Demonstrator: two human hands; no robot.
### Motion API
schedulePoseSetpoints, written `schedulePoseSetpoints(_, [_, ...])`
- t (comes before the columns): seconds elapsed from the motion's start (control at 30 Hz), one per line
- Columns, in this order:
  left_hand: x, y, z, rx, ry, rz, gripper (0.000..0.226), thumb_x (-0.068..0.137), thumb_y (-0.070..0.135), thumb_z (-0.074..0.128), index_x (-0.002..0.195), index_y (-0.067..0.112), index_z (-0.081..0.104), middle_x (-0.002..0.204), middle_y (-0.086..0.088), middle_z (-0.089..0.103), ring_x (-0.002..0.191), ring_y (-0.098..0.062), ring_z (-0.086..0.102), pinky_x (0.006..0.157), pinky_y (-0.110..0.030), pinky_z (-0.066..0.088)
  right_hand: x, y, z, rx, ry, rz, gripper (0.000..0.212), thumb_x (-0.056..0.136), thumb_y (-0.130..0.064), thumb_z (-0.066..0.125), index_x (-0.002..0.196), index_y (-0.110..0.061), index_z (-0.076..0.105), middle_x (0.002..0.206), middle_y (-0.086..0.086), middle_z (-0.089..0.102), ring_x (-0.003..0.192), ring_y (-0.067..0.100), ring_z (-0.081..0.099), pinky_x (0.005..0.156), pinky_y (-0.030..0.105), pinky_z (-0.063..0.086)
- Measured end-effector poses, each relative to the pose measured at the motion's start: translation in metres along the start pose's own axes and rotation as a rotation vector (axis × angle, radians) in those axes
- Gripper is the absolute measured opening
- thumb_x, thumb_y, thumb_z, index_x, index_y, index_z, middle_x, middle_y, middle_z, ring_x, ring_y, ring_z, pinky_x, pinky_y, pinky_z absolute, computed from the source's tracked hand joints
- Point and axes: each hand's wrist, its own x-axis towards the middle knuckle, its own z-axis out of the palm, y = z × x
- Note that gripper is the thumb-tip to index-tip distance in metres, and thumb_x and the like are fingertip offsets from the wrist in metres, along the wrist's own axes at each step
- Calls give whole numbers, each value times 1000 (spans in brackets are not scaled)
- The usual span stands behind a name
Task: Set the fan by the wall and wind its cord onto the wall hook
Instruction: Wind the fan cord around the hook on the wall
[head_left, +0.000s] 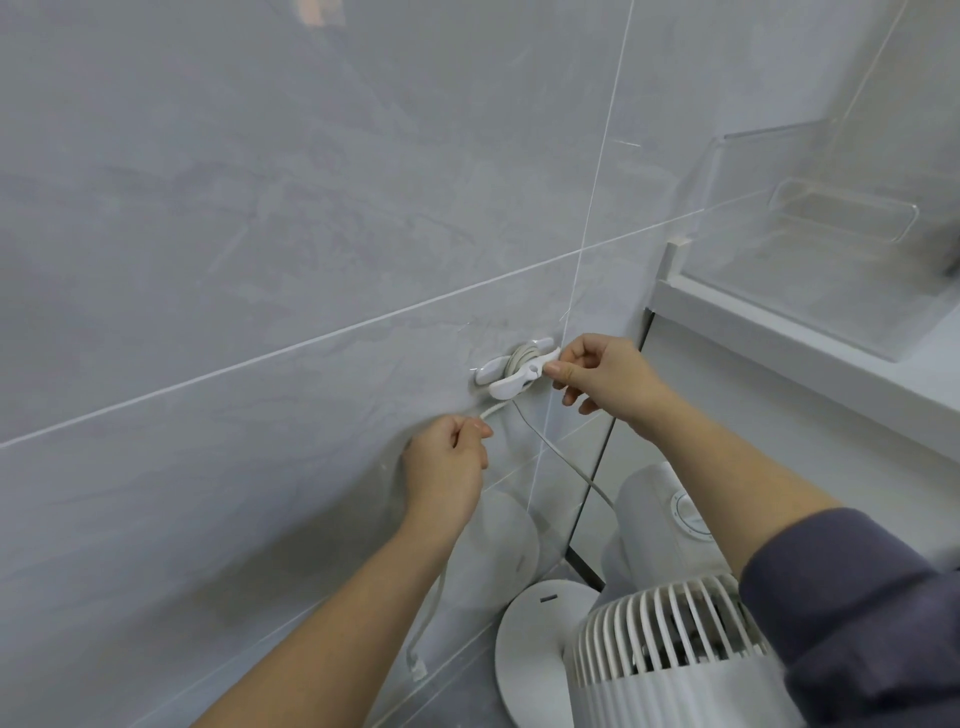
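The white plastic fan with the slatted grille (670, 639) is being seen low at the right, standing on its round white base (530, 649) just beside the glossy grey tiled wall (260, 208), so the placing is judged done. Its thin white cord (493, 409) is being led up from the fan to the white plastic wall hook (511, 374), and several turns are already lying around the hook's stem. The winding, then, is judged well under way but not finished. A stretch of slack is being held out below and to the left of the hook. The cord's free end (415, 667) is being left to dangle down the wall beneath the left forearm.

The left hand (447, 462) is being held just below the hook, its fingers (479, 429) curled and pinching the cord. The right hand (602, 382) is being held at the hook's right end. Its thumb and forefinger are nipping the white wing there, with the other fingers loosely curled. Whether that wing is being steadied or pulled open cannot be told.

What is left, by the look of it, is for the loose length to be taken round the hook and the end tucked in.

Further out, a clear acrylic tray (753, 234) is being carried on a white ledge (779, 338) at the upper right. A dark grey sleeve (857, 613) is being shown on the right arm.
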Motion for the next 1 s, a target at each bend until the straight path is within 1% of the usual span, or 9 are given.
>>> schedulePoseSetpoints(0.27, [-12, 18, -2, -261, 29, -73, 27, 97, 19, 45, 75, 9, 57, 50, 3, 42, 36, -10, 35, 34, -17, 28, -3, -1, -1, 35, -61, -28, 19, 84, -22, 73, 79, -12, 58, 63, -3, 70, 55, 9, 63, 50, 22, 45])
schedulePoseSetpoints(0.4, [-18, 20, -4, -293, 41, -5, 27, 98, 22, 45, 76, 12, 57, 48, 8, 45, 35, -8, 39, 35, -17, 32, -1, -9, 3, 57, -14, -84, 26, 76, -13, 73, 68, -16, 48, 57, 2, 51, 49, 10, 46, 50, 21, 37])
schedulePoseSetpoints(0.5, [-21, 21, -8, -323, 36, 29, 22, 96, 15, 45, 79, 12, 57, 49, 9, 46, 37, -8, 41, 36, -17, 33, 0, -14, 8, -12, 26, -163, 29, 73, -5, 70, 66, -18, 45, 57, -6, 40, 50, 8, 33, 48, 19, 31])
schedulePoseSetpoints(0.6, [-22, 23, -9, -333, 32, 58, 20, 97, 14, 43, 85, 11, 60, 50, 11, 46, 38, -8, 42, 36, -17, 33, -4, -17, 12, -92, 38, -254, 22, 72, -6, 62, 68, -17, 44, 54, -14, 36, 53, 7, 31, 51, 21, 31])
schedulePoseSetpoints(0.67, [-22, 24, -9, -334, 39, 77, 22, 98, 15, 42, 86, 12, 60, 51, 11, 46, 39, -9, 42, 37, -18, 33, -8, -19, 15, -143, 38, -315, 18, 69, -13, 59, 69, -19, 42, 53, -14, 37, 53, 5, 29, 50, 16, 30])
schedulePoseSetpoints(0.73, [-22, 25, -10, -339, 46, 96, 23, 98, 15, 42, 84, 12, 60, 51, 10, 46, 39, -9, 41, 38, -19, 33, -12, -22, 17, -211, 29, -354, 21, 67, -24, 60, 70, -20, 40, 55, -13, 37, 53, 7, 30, 51, 18, 30])
schedulePoseSetpoints(0.83, [-23, 24, -11, -337, 56, 131, 25, 98, 16, 42, 80, 12, 58, 50, 9, 45, 39, -10, 41, 38, -19, 34, -14, -23, 20, -418, 58, -408, 44, 66, -52, 66, 68, -18, 39, 59, -7, 41, 56, 15, 36, 53, 32, 34])
schedulePoseSetpoints(0.9, [-24, 25, -11, -330, 61, 151, 26, 99, 17, 41, 79, 13, 57, 51, 9, 45, 39, -11, 41, 39, -19, 34, -15, -25, 24, -618, 116, -459, 55, 68, -67, 61, 63, -19, 36, 56, -6, 44, 54, 14, 39, 50, 31, 31])
schedulePoseSetpoints(1.0, [-23, 26, -12, -338, 55, 161, 26, 99, 19, 41, 79, 15, 58, 53, 8, 46, 40, -11, 41, 40, -19, 35, -16, -31, 33, -841, 172, -529, 58, 74, -70, 57, 56, -23, 28, 51, -7, 40, 51, 12, 39, 46, 26, 21])
